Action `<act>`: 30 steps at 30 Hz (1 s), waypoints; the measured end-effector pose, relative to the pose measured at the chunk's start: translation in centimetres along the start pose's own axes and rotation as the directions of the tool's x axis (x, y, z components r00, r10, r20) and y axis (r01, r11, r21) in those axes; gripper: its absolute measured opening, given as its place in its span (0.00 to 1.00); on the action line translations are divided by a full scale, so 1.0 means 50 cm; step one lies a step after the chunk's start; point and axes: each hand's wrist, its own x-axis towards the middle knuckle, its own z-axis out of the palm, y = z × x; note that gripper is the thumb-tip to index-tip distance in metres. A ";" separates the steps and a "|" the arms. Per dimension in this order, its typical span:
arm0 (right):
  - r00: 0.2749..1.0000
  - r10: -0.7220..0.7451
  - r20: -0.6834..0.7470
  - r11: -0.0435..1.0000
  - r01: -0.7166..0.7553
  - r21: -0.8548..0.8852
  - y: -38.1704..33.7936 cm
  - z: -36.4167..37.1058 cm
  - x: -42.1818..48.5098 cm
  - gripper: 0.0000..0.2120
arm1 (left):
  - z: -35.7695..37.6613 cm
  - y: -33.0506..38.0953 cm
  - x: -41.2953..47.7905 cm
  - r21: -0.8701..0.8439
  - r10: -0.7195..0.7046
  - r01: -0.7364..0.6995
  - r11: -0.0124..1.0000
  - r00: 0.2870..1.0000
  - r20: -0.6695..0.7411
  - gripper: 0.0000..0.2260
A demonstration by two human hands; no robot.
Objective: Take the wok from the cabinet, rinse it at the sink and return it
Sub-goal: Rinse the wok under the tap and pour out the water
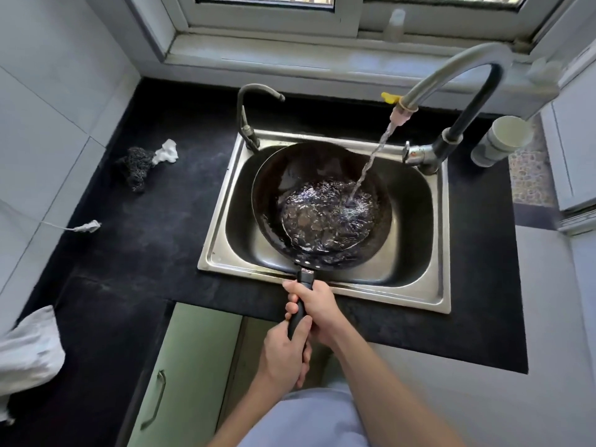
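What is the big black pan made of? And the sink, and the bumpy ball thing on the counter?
The wok looks like dark, matte metal, maybe seasoned steel or iron; its handle looks like black plastic. The sink looks like stainless steel: silvery, brushed, softly shiny. The scrubber seems to be tangled wire, grey and bumpy.

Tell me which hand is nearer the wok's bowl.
Right. The right hand grips the handle just below the wok bowl; the left hand grips the handle's end, farther away.
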 end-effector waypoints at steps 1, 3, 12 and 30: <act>1.000 0.004 0.000 1.000 -0.004 0.008 0.001 0.003 0.001 0.16 | -0.003 0.002 -0.001 0.007 0.004 -0.004 1.000 1.000 -0.006 0.19; 1.000 0.014 0.003 1.000 -0.014 0.019 0.004 0.012 0.003 0.14 | -0.011 0.004 -0.003 0.024 0.015 -0.014 1.000 1.000 -0.019 0.19; 0.998 0.058 0.005 0.998 -0.058 0.012 0.031 0.029 -0.007 0.17 | -0.031 -0.013 -0.021 0.039 0.004 -0.002 0.999 0.999 -0.038 0.18; 0.995 0.020 -0.102 0.999 -0.024 -0.042 0.022 -0.016 -0.069 0.19 | 0.026 -0.015 -0.065 -0.209 -0.073 0.088 0.974 0.994 0.077 0.19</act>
